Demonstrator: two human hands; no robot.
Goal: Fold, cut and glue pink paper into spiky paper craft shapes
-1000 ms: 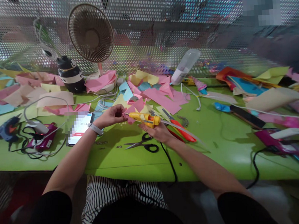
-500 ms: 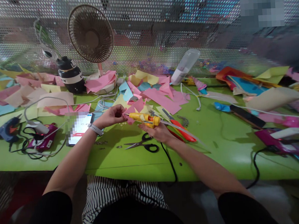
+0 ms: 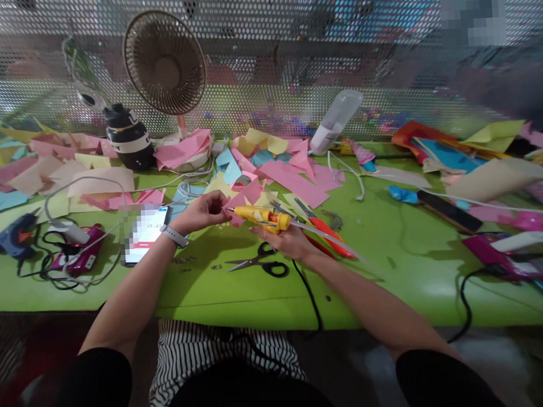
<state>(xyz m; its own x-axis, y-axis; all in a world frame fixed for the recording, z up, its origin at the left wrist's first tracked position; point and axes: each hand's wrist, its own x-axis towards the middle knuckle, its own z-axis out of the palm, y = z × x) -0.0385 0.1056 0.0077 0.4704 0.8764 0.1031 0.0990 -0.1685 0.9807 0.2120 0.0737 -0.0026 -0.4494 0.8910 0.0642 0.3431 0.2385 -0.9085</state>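
Observation:
My right hand is wrapped round a yellow hot glue gun, its nozzle pointing left. A long whitish glue stick sticks out of the gun's back end. My left hand is closed in a pinch right at the nozzle tip; whatever sits between its fingertips is too small to make out. Pink paper shows just behind the fingertips and the nozzle. Below the gun, black-handled scissors lie with their blades to the left. A red-orange handled tool lies beyond my right wrist.
Small metallic bits lie by a phone. A blue glue gun and a magenta power strip with tangled cables are at left. Behind are a fan, a black bottle and a clear bottle.

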